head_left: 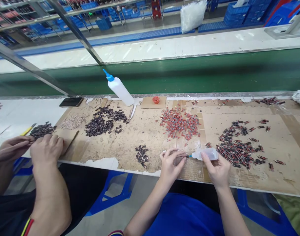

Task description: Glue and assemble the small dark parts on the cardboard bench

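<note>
My right hand [217,168] is wrapped round a small translucent squeeze bottle [210,153], held on its side with the blue nozzle pointing left. The nozzle tip meets a tiny dark part [186,156] pinched between the thumb and fingers of my left hand [171,162]. Just beyond my hands lies a pile of small red parts [180,124]. To the right of the bottle spreads a heap of red-and-black parts [238,152]. Left of my left hand sits a little cluster of black parts [142,155].
A larger white bottle with blue cap [121,91] stands tilted at the back, near a red cap [155,100] on cardboard. A phone [71,102] and black piles [100,121] lie left. A co-worker's hands [45,147] work at far left. A green barrier [189,72] runs behind.
</note>
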Available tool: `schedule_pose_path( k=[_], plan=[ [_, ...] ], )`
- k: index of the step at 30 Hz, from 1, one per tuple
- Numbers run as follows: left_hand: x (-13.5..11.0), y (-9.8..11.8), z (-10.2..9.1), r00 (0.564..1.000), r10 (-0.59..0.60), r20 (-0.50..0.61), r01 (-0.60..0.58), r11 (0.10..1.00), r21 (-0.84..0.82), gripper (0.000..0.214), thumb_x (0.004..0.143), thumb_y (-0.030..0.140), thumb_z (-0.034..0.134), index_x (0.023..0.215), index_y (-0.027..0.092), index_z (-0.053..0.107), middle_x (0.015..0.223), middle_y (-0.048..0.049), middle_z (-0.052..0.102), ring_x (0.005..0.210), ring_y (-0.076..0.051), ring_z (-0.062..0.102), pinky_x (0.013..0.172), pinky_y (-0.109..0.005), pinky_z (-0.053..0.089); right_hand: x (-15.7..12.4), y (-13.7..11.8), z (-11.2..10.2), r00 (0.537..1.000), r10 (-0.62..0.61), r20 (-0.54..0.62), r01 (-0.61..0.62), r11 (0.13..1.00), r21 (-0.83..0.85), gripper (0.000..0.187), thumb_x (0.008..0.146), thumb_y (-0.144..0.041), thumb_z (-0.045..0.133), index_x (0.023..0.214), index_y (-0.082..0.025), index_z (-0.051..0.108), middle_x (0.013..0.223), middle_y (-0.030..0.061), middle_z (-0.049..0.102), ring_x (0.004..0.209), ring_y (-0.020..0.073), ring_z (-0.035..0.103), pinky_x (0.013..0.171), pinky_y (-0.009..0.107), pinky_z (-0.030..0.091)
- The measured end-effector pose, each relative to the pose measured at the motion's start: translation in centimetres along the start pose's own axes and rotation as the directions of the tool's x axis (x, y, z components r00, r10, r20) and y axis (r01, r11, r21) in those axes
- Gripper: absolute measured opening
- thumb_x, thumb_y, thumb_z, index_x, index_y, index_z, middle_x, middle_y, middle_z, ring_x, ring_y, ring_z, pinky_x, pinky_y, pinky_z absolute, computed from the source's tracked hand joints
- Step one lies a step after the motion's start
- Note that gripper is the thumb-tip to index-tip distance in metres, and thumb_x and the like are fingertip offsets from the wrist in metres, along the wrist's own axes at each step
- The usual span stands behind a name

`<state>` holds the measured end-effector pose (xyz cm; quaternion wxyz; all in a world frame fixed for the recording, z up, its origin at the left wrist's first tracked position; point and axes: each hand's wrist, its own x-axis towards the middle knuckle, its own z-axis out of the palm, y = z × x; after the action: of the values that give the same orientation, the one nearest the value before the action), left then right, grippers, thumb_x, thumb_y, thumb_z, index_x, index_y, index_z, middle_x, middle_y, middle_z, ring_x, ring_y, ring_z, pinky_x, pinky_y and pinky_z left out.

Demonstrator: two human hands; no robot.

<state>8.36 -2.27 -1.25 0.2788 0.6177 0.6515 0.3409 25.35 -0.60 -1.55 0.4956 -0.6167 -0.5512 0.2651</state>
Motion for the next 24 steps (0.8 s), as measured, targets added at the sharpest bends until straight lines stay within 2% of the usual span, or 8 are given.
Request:
schedule_pose_path(
  k=[3, 9, 17, 24],
  plan=[
    [0.0, -0.06, 0.01, 1.0, 0.004, -0.009, -0.004, 1.0, -0.006, 0.015, 0.077, 0.019, 0.07, 0.089, 0.027, 0.072, 0.084, -0.0008, 0.078, 0.106, -0.025, 0.063, 0.096, -0.046, 0.034, -0.08, 0.13, 0.07, 1.0, 0.019, 0.011, -0.019, 0.999, 0.027, 0.033, 0.073, -0.049, 0.069, 0.069, -0.017, 0.067, 0.063, 0.0044, 0.069, 0.053, 0.0184, 0.063, 0.055, 0.029, 0.053],
    [0.02, -0.12, 0.1, 1.0, -0.005, -0.009, 0.005, 1.0, -0.013, 0.015, 0.077, 0.018, 0.071, 0.088, 0.027, 0.072, 0.083, -0.0005, 0.078, 0.105, -0.025, 0.062, 0.095, -0.045, 0.033, -0.1, -0.3, 0.19, 0.997, 0.066, -0.043, -0.063, 0.995, 0.081, 0.032, 0.072, -0.05, 0.07, 0.067, -0.018, 0.068, 0.062, 0.0041, 0.07, 0.054, 0.019, 0.063, 0.053, 0.029, 0.053],
    [0.01, 0.04, 0.08, 1.0, -0.013, -0.012, 0.012, 1.0, -0.015, 0.016, 0.076, 0.017, 0.072, 0.088, 0.027, 0.072, 0.084, 0.0004, 0.078, 0.104, -0.025, 0.063, 0.094, -0.045, 0.033, 0.04, -0.27, 0.1, 0.998, 0.062, 0.005, -0.062, 0.994, 0.094, 0.031, 0.07, -0.048, 0.071, 0.066, -0.017, 0.069, 0.061, 0.0039, 0.07, 0.053, 0.0188, 0.063, 0.051, 0.028, 0.053],
    [0.04, -0.03, 0.08, 1.0, -0.014, -0.02, 0.014, 1.0, -0.004, 0.013, 0.076, 0.02, 0.072, 0.086, 0.027, 0.073, 0.084, -0.0007, 0.078, 0.103, -0.024, 0.063, 0.094, -0.045, 0.035, 0.19, -0.67, 0.13, 0.996, 0.085, -0.015, -0.082, 0.986, 0.146, 0.028, 0.07, -0.045, 0.072, 0.065, -0.017, 0.069, 0.061, 0.0034, 0.069, 0.053, 0.0186, 0.063, 0.051, 0.029, 0.053]
  ],
)
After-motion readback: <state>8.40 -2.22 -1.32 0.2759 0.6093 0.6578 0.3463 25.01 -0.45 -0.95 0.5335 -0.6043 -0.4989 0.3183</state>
